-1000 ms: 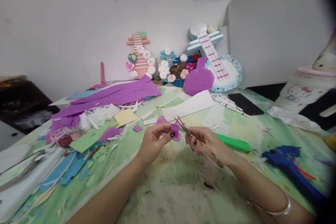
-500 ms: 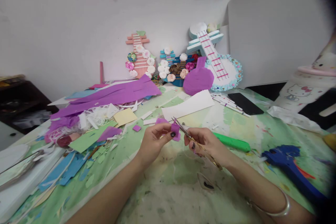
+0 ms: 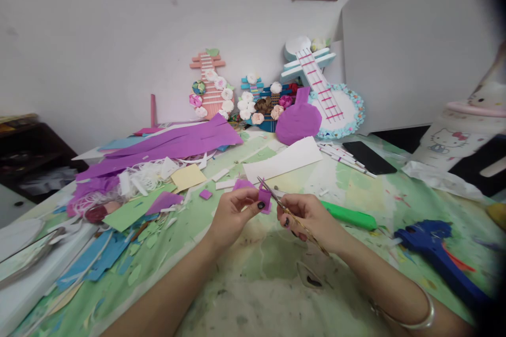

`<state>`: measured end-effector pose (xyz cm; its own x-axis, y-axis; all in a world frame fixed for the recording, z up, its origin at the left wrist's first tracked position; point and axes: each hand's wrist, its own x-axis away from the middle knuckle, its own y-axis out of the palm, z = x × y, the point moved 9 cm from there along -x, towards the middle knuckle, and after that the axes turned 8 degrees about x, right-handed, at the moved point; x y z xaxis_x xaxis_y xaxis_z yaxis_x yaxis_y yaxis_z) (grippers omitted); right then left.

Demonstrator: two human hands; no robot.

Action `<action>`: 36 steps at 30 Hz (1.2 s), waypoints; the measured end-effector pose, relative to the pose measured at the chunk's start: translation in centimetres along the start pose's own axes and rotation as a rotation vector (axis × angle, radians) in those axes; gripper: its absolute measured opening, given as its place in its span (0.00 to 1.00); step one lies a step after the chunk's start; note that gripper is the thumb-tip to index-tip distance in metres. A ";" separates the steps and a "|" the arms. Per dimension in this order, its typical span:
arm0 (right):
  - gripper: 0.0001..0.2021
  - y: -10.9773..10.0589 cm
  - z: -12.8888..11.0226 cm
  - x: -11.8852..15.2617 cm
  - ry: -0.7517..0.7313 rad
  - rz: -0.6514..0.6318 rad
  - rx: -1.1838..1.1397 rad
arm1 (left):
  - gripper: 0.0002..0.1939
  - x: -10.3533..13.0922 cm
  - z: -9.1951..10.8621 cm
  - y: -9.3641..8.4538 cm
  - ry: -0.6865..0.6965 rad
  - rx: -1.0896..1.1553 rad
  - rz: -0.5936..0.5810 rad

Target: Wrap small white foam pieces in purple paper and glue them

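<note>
Between thumb and fingers, my left hand (image 3: pixel 233 214) pinches a small purple paper piece (image 3: pixel 264 200). Gold-handled scissors (image 3: pixel 280 203) are in my right hand (image 3: pixel 306 217), their blades crossing the top edge of that piece. Just beyond my left fingertips lies another purple scrap (image 3: pixel 242 184), partly hidden by the hand. A small purple square (image 3: pixel 205 194) rests on the table to the left. Behind the hands is a curved white paper strip (image 3: pixel 284 160).
Purple sheets (image 3: pixel 177 139), white strings and paper scraps cover the left side. A green cutter (image 3: pixel 350 216), a blue glue gun (image 3: pixel 435 247) and a black phone (image 3: pixel 369 157) lie right. Decorated guitar shapes, one purple (image 3: pixel 299 122), stand against the wall.
The scissor blades have closed together and the handles have drawn in under my right hand. My left hand still pinches the purple piece, nearly in the same place.
</note>
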<state>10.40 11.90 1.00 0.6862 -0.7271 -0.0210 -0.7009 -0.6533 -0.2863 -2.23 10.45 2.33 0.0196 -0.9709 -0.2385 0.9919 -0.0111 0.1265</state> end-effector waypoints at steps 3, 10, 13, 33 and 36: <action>0.22 -0.1 0.0 0.0 0.003 0.012 0.004 | 0.10 0.0 0.1 0.2 0.000 0.001 -0.010; 0.22 -0.4 0.4 -0.3 0.026 0.056 0.097 | 0.08 0.0 0.0 0.0 0.003 0.027 0.002; 0.22 -2.3 0.5 -0.4 0.048 0.191 0.216 | 0.08 0.0 -0.4 0.1 -0.049 0.119 -0.016; 0.17 -2.3 -2.2 0.6 -0.257 0.335 0.795 | 0.15 0.4 -2.9 -0.4 -0.442 0.750 0.151; 0.16 -2.1 -2.2 0.6 -0.275 0.314 0.772 | 0.13 0.6 -3.0 -0.1 -0.457 0.727 0.119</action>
<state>11.83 12.33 3.72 0.5759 -0.7075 -0.4096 -0.6065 -0.0337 -0.7944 -1.97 10.57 -0.69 -0.0888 -0.9746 0.2057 0.6570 0.0980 0.7475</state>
